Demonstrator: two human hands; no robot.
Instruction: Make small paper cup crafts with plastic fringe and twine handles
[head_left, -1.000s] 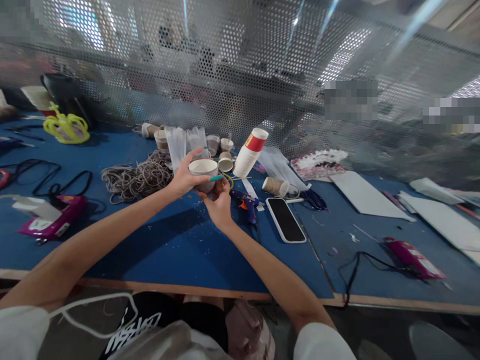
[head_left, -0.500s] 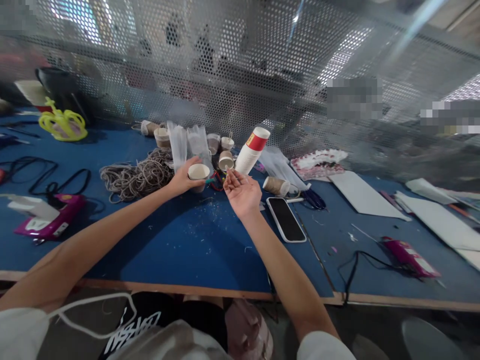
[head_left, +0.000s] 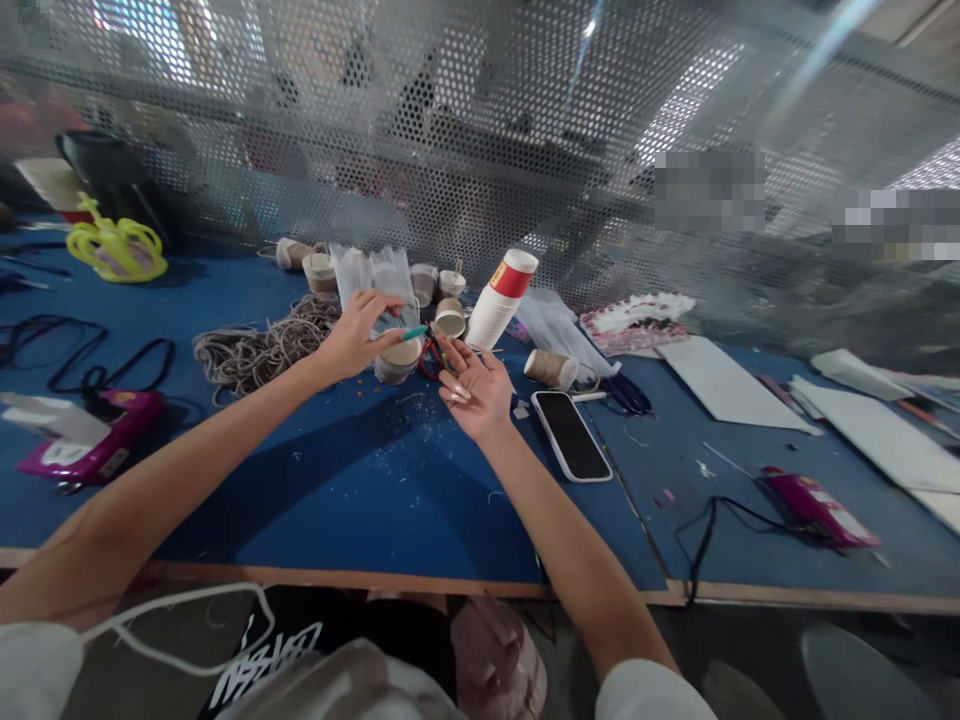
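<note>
White-rimmed cup [head_left: 397, 364] sits mouth-up mid-frame, presumably for stability. Left hand [head_left: 355, 333]: fingers spread, empty. Right hand [head_left: 480, 392]: fingers curled, grip unclear.

- The small cup [head_left: 397, 368], in both hands at first, now stands on the surface [head_left: 337, 500], nearer its back edge than its front.
- The left hand [head_left: 358, 335] has loosened, fingers spread near the cup's rim.
- The right hand [head_left: 480, 390] is off the cup, palm up.

A person's left hand [head_left: 361, 328] and right hand [head_left: 481, 392] flank a small cup [head_left: 396, 368] mid-frame; a yellow crown [head_left: 118, 252] sits upper left.
</note>
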